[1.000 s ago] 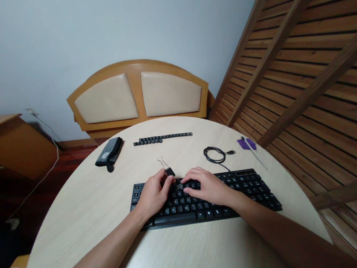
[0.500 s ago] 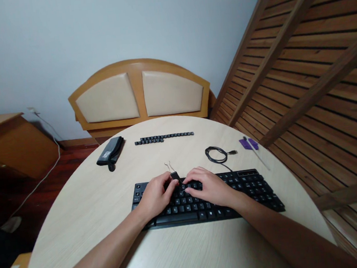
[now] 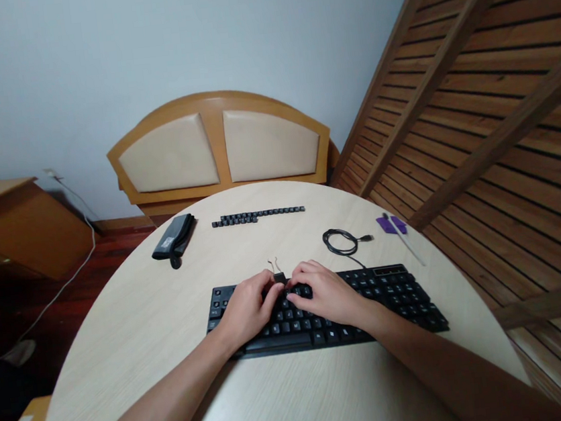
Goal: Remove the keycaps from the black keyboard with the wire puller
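Note:
A black keyboard [image 3: 285, 340] lies on the round table, with some key positions at its upper left lacking caps. Over its upper middle, my left hand [image 3: 251, 306] pinches a black-handled keycap puller [image 3: 279, 277] between thumb and fingers. Two thin wire prongs stick up from the puller's far end; its lower end is hidden among my fingers and the keys. My right hand [image 3: 323, 293] is closed in a pinch just right of the puller, its fingertips down at the keys. Whether those fingertips grip the puller or a keycap cannot be made out.
Loose keycaps [image 3: 263, 213] lie in two rows at the back. A dark folded pouch [image 3: 175, 237] sits back left. The coiled USB cable [image 3: 341, 243] lies behind the keyboard. A brush [image 3: 406, 243] rests across a purple cloth [image 3: 386, 225] at right. A slatted wooden screen [image 3: 491, 98] borders the right.
The keycap puller has turned more upright and shifted slightly right, its wire prongs now pointing away from me. Both hands stay over the same part of the keyboard.

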`<state>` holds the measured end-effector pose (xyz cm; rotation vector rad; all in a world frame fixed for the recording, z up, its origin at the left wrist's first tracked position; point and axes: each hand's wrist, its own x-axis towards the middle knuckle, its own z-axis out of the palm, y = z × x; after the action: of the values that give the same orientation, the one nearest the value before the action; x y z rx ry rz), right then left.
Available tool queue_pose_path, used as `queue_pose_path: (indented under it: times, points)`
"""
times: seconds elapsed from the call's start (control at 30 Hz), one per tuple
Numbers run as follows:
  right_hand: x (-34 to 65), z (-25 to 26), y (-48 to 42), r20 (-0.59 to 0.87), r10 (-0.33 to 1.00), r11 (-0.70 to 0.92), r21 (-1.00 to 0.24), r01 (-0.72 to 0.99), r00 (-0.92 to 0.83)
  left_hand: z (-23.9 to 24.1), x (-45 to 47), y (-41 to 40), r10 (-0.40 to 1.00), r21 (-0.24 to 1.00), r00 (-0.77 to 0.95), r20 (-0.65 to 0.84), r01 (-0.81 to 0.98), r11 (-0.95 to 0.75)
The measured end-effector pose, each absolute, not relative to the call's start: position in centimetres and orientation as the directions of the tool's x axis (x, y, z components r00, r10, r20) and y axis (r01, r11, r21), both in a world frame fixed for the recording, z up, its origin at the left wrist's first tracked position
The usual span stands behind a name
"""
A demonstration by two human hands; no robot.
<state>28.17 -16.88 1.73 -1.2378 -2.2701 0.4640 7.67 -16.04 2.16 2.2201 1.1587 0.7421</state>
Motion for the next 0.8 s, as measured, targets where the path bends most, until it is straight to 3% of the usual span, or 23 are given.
queue_pose_path:
  times: [0.4, 0.67, 0.8]
  points:
    - [28.2, 1.39, -16.79, 0.327, 0.834, 0.548, -0.59, 0.593, -0.445, 1.76, 7.48, -15.5, 0.879, 0.806, 0.434, 0.197, 0.439, -0.397]
    - [28.39, 1.55, -16.97, 0.298, 0.859, 0.492, -0.704, 0.513, -0.416, 1.71, 7.36, -15.58, 0.886, 0.835, 0.422, 0.191, 0.404, -0.373]
    - [28.46, 1.85, -17.25, 0.327, 0.841, 0.523, -0.697, 0.491, -0.431, 1.73, 7.37, -15.59, 0.904, 0.837, 0.385, 0.186, 0.419, -0.351]
